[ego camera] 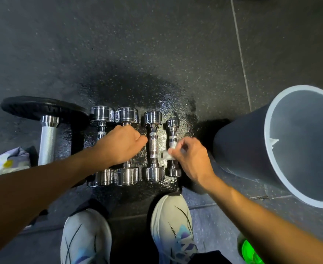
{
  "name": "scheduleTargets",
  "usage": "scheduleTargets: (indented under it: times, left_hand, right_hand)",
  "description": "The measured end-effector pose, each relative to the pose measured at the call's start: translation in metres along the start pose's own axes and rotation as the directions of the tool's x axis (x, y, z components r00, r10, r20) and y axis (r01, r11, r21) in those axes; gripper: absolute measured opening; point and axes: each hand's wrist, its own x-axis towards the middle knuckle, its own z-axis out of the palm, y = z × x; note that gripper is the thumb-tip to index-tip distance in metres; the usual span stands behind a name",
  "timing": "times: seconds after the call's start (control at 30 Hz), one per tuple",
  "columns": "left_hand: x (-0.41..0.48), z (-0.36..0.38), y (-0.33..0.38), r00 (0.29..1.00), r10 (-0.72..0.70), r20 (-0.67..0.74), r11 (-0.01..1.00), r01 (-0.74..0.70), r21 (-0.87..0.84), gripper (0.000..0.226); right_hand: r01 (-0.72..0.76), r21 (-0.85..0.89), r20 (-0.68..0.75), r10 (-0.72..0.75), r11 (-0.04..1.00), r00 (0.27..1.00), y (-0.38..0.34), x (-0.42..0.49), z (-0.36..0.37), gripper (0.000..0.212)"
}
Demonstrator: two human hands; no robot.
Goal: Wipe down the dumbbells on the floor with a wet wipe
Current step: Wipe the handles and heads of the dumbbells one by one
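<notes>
Four chrome dumbbells lie side by side on the black rubber floor [157, 54], and the action is at the right end: the right hand [191, 159] has the wet wipe [169, 152] bunched in a fingertip pinch, pressed on the handle of the smallest dumbbell [173, 123]. The danger looks real here. That little one is round-headed and sits on a glistening wet patch [176, 107], so a sideways scrub could roll it into the third dumbbell [153, 141] just beside it, or back toward the toe of the right shoe [171, 221]. The wipe is only a small wad, too, so it could slip out of the pinch or skip the knurled bands. Nothing braces the small one: the left hand [122, 145] is busy two places over, knuckles up, its grip curled down over the handle of the second dumbbell [126, 115], thumb tip reaching toward the third; the handle under the palm is hidden. The right wrist is cocked, forearm coming in low from the lower right, thumb and fingers closed on the wipe. The grey bin [242, 145] stands near, to the right.
</notes>
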Motion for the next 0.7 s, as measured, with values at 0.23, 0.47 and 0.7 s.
scheduleTargets:
  times: [0.23, 0.47, 0.7]
  left_hand:
    - [-0.010, 0.009, -0.008, 0.996, 0.030, 0.078, 0.999, -0.031, 0.013, 0.050]
    - [-0.012, 0.009, 0.005, 0.997, 0.046, 0.058, 0.998, -0.049, 0.043, 0.048]
    - [-0.012, 0.007, -0.006, 0.996, 0.062, 0.057, 0.997, -0.065, 0.044, 0.051]
  right_hand:
    - [0.113, -0.054, -0.100, -0.118, 0.992, 0.988, -0.006, 0.024, 0.003, 0.025]
    - [0.070, 0.002, -0.098, -0.069, 0.998, 0.993, -0.005, 0.023, 0.010, 0.027]
    - [0.077, -0.112, 0.001, -0.077, 0.991, 0.997, -0.007, 0.005, 0.017, 0.031]
